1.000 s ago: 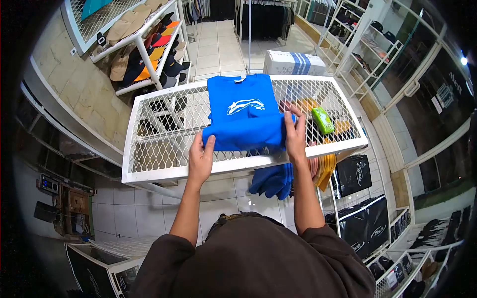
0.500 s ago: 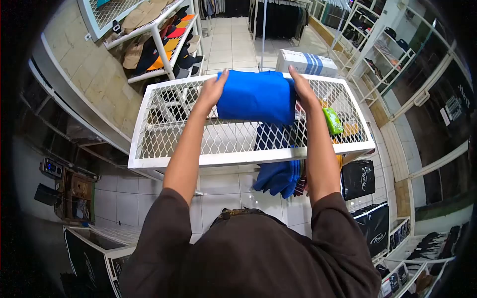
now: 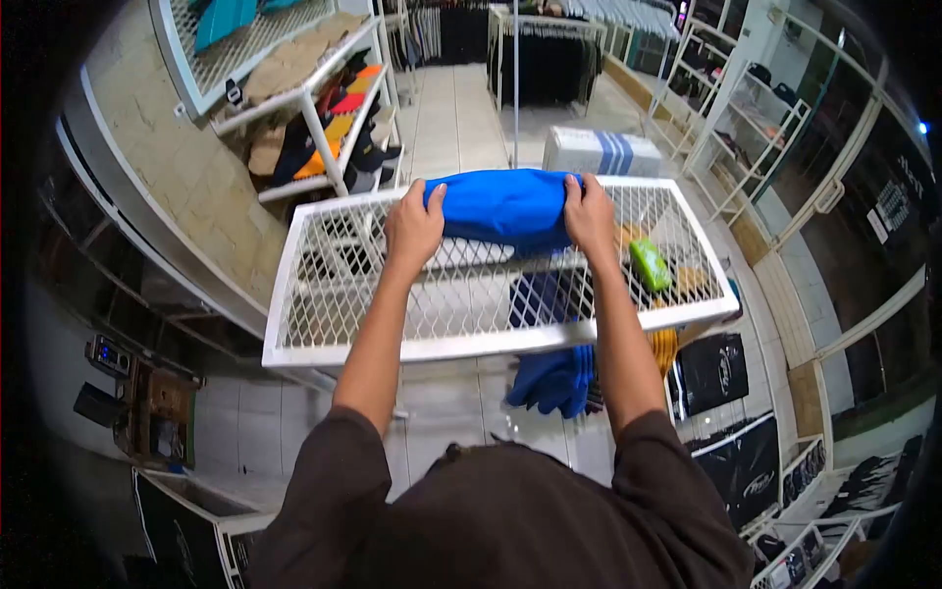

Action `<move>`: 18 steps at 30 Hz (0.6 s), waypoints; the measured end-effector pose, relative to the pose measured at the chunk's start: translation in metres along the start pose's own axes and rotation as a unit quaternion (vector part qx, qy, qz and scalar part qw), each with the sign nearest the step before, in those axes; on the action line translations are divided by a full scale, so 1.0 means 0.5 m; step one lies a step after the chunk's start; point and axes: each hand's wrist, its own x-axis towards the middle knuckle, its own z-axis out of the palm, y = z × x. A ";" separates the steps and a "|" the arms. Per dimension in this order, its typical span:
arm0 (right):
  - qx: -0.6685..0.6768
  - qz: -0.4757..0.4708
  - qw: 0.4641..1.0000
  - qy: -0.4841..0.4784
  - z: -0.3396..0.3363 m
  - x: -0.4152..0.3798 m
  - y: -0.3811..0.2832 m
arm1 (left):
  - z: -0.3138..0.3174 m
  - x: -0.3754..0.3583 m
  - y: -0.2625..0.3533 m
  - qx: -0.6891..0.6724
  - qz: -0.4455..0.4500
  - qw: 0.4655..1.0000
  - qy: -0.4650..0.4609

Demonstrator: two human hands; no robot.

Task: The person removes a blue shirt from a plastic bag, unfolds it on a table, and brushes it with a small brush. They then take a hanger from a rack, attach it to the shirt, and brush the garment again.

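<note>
A folded bundle of bright blue cloth [image 3: 502, 206] is held up over the far part of the white mesh-topped table [image 3: 442, 348]. My left hand [image 3: 416, 224] grips its left end, thumb on the near face and fingers around the back. At the right end my right hand [image 3: 590, 218] has a matching hold, thumb towards me. The cloth bulges slightly between the two hands, and its underside is in shade. Just right of my right forearm, a green packet [image 3: 650, 265] lies on the mesh.
Blue garments [image 3: 551, 378] hang below the table's near edge. Behind the table stands a white box with blue stripes [image 3: 601, 152]. A shelf of caps [image 3: 329, 133] is at the left, and black printed bags [image 3: 711, 375] lie on the floor at the right.
The blue cloth has tipped and now shows a narrower face. Both hands have closed from flat against its sides to a thumb-and-finger grip on its ends. The view has shifted slightly.
</note>
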 end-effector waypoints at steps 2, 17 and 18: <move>0.057 0.028 0.997 0.035 -0.066 -0.019 -0.084 | -0.090 -0.012 0.095 -0.055 -0.041 0.997 0.024; 0.272 0.227 0.914 -0.198 -0.211 -0.328 0.001 | -0.180 -0.319 0.026 -0.377 -0.245 0.843 -0.295; 0.327 0.279 0.878 -0.209 -0.236 -0.345 -0.007 | -0.204 -0.322 0.046 -0.416 -0.298 0.802 -0.308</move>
